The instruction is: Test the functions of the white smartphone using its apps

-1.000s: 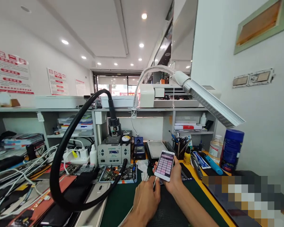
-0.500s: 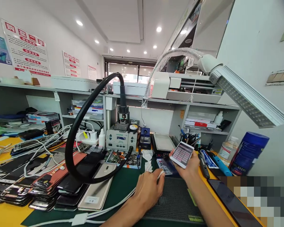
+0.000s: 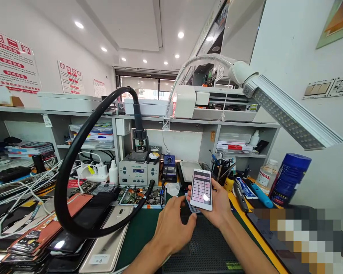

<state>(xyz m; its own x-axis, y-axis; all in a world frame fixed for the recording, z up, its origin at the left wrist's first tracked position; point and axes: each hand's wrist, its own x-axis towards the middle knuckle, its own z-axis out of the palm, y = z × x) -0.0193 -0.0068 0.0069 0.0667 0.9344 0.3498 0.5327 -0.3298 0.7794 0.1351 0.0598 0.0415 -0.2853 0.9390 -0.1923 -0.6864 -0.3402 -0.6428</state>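
My right hand [image 3: 220, 205] holds a white smartphone [image 3: 201, 189] upright, with its lit screen facing me. A grid of pale boxes shows on that screen. Just left of the phone is my left hand [image 3: 173, 224], thumb and index finger apart, nothing visible between them. Its fingertips are close to the phone's left edge but not on it. Beneath both hands lies a black textured mat [image 3: 207, 243]. A small clear packet or card [image 3: 192, 205] is partly hidden behind the phone.
A black hose [image 3: 63, 182] loops from the grey soldering station [image 3: 137, 171] across the left side. Stacked phones [image 3: 71, 232] and a gold phone [image 3: 107, 239] lie left. A parts tray [image 3: 143, 196], screwdriver-like blue tool [image 3: 261, 195], blue canister [image 3: 290, 179] and lamp [image 3: 291, 110] surround the work area.
The phone has turned more upright and come closer to my left hand. My left hand has let go of the white cable end and spread its fingers. The view has shifted right.
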